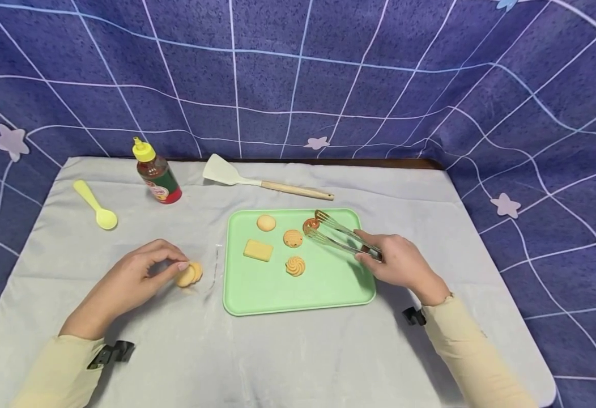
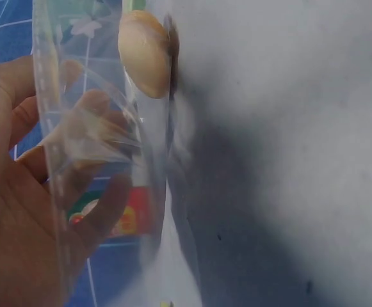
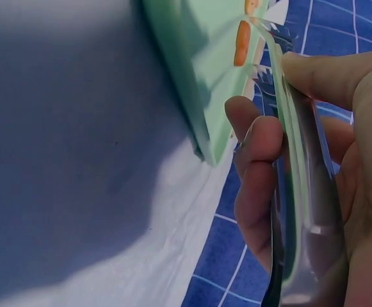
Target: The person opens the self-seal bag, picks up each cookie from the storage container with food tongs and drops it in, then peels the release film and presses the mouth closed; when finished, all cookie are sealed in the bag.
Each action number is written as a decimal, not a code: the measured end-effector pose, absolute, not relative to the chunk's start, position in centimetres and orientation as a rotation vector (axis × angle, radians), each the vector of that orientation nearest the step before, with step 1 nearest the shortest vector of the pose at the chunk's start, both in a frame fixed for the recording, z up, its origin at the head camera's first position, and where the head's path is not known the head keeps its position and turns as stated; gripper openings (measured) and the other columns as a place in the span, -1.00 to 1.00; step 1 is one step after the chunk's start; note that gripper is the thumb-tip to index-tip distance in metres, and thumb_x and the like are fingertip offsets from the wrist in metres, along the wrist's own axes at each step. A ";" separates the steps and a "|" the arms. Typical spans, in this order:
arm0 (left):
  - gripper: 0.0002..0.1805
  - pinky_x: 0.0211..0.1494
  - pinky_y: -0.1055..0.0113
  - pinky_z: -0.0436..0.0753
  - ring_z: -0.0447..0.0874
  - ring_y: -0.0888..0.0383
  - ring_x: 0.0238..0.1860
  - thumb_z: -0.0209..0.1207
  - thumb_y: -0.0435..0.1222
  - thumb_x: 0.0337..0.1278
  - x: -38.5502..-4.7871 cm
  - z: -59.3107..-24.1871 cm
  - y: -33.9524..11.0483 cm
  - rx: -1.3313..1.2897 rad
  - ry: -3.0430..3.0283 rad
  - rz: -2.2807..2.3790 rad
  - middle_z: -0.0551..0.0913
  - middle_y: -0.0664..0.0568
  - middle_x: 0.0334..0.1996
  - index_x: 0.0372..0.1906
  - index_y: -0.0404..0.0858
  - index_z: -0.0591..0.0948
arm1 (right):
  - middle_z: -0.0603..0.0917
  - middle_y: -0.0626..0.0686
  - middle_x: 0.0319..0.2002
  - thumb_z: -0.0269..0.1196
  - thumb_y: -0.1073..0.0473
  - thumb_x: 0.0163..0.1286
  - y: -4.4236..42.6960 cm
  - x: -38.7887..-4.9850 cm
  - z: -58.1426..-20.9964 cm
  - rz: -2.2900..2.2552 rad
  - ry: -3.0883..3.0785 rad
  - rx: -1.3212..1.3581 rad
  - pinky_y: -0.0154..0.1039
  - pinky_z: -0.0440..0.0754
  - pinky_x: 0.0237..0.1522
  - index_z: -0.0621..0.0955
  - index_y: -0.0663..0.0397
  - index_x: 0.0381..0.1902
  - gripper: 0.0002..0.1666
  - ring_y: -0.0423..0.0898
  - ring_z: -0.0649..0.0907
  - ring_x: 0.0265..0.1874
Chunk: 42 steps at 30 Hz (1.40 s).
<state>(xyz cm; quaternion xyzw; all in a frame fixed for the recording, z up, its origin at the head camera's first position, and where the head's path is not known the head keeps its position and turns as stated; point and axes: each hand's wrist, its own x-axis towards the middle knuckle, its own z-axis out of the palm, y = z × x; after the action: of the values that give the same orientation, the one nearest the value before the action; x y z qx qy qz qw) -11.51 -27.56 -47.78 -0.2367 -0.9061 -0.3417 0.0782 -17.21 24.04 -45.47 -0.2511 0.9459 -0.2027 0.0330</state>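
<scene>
My left hand (image 1: 135,277) (image 2: 19,192) has thumb and fingers curled at a clear plastic bag (image 2: 89,147), pinching its film beside some round cookies (image 1: 186,276) that lie in the bag; one cookie (image 2: 146,54) shows large in the left wrist view. Metal tongs (image 1: 346,231) (image 3: 314,249) are gripped in my right hand (image 1: 402,263) (image 3: 371,147). Their slotted tips are spread apart over the green tray (image 1: 328,294) (image 3: 179,77), at a red-centred cookie (image 1: 310,226). Whether the tips touch that cookie, I cannot tell.
Several other cookies lie on the tray, among them a rectangular one (image 1: 258,250) and a swirled one (image 1: 295,266). Behind stand a sauce bottle (image 1: 160,178) and, lying flat, a white spatula (image 1: 293,188). A yellow spoon (image 1: 96,207) lies at far left.
</scene>
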 end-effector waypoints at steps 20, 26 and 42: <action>-0.81 0.00 0.59 0.40 0.56 0.40 -0.11 0.42 -0.39 0.18 -11.4 -47.9 -27.7 -0.709 -2.732 -1.034 0.62 0.35 -0.19 -0.22 -0.02 0.74 | 0.36 -0.17 -0.70 0.37 -0.05 0.39 26.1 -17.5 -45.4 -0.582 2.945 -0.703 -0.17 0.35 -0.57 0.56 0.03 0.36 -0.36 -0.23 0.31 -0.76; -0.81 -0.01 0.59 0.40 0.56 0.40 -0.12 0.43 -0.39 0.17 -11.5 -47.8 -27.6 -0.721 -2.728 -1.028 0.63 0.34 -0.19 -0.21 -0.03 0.74 | 0.28 -0.18 -0.72 0.36 -0.06 0.40 25.2 -17.7 -45.4 -0.586 2.929 -0.719 -0.16 0.35 -0.55 0.55 0.03 0.37 -0.35 -0.23 0.28 -0.75; -0.80 -0.04 0.52 0.45 0.56 0.41 -0.15 0.43 -0.38 0.17 -11.3 -47.7 -27.9 -0.725 -2.715 -0.999 0.62 0.37 -0.20 -0.21 -0.01 0.74 | 0.28 -0.17 -0.79 0.32 -0.04 0.44 23.6 -18.1 -45.5 -0.556 2.905 -0.689 -0.16 0.33 -0.61 0.57 0.05 0.36 -0.40 -0.23 0.25 -0.81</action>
<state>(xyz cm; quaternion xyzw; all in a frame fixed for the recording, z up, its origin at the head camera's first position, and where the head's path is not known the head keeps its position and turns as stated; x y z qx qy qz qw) -11.32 -27.92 -47.74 -0.2422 -0.9074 -0.3340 0.0795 -18.07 23.62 -45.52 -0.2265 0.9553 -0.1827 0.0524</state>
